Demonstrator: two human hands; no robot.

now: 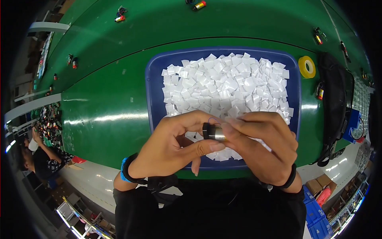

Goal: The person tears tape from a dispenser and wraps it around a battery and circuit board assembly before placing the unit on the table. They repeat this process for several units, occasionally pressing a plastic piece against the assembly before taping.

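Observation:
Both of my hands come together over the near side of a blue tray heaped with small white square pieces. Between my left hand and my right hand lies a small silver cylinder with a black end cap. The left thumb and fingers pinch it around its capped end. At the opposite end the right fingertips press on the cylinder and hide much of it. A thin wire loops above it. Part of something white shows beneath the right fingers; its kind is unclear.
A roll of yellow tape lies right of the tray, near a black bag and a blue box. Small wired cylinders dot the green table. At far left, a person sits by a pile of parts.

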